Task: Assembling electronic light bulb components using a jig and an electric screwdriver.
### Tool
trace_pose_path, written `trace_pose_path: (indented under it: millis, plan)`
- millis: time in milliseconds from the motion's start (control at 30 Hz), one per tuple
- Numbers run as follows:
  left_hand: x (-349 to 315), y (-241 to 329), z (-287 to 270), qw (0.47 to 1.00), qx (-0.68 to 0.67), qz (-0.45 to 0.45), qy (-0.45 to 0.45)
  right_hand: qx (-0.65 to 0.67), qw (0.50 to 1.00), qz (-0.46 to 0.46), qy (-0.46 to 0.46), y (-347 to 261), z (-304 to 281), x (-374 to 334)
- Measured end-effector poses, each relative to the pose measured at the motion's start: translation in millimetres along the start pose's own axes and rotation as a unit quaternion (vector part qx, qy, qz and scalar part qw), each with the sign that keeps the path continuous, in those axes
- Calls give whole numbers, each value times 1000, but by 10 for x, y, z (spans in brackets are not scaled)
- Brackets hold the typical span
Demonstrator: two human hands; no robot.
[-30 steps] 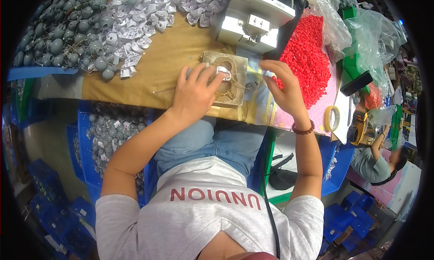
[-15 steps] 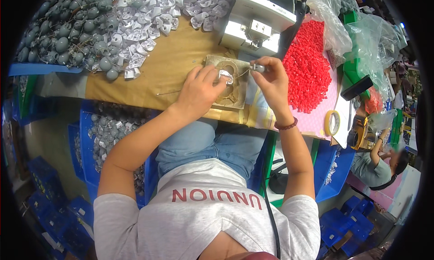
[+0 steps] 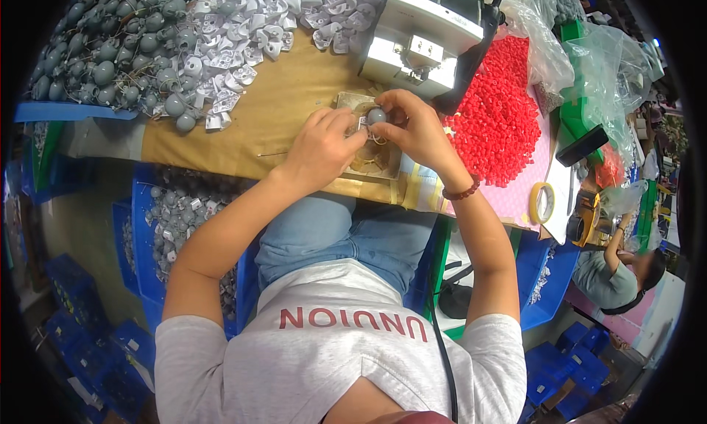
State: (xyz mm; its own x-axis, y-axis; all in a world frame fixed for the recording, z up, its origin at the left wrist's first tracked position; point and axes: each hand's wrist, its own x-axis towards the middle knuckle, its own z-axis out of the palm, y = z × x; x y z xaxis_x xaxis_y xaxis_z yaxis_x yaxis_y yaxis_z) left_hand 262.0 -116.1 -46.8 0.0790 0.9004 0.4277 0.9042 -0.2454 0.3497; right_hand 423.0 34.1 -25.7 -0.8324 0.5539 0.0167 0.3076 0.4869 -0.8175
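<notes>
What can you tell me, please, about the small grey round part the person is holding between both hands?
The small grey part is a rounded, dull grey piece, looking like moulded plastic or metal, much like those heaped at the bench's far left. It sits pinched between the fingertips of the left hand and right hand, just above a flat tan fixture plate on the brown bench. Fingers hide most of it; thin wire seems to hang below, though that is unclear.
</notes>
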Motion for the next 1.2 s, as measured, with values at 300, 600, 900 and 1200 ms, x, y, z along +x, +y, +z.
trace_pose_path:
  millis: [300, 600, 900, 1200]
  plan:
    - [252, 142, 50, 994, 0, -113, 13, -3, 989, -78, 125, 42, 99, -102]
    - [315, 82, 23, 997, 4, -77, -11, 8, 922, 2, 386, 761, -708, 405]
    - [257, 85, 70, 995, -26, -93, 21, 216, 830, -138, 494, -60, -935, 304]
    - [283, 104, 74, 993, -47, -105, 23, 358, 857, -153, 338, -835, -724, 678]
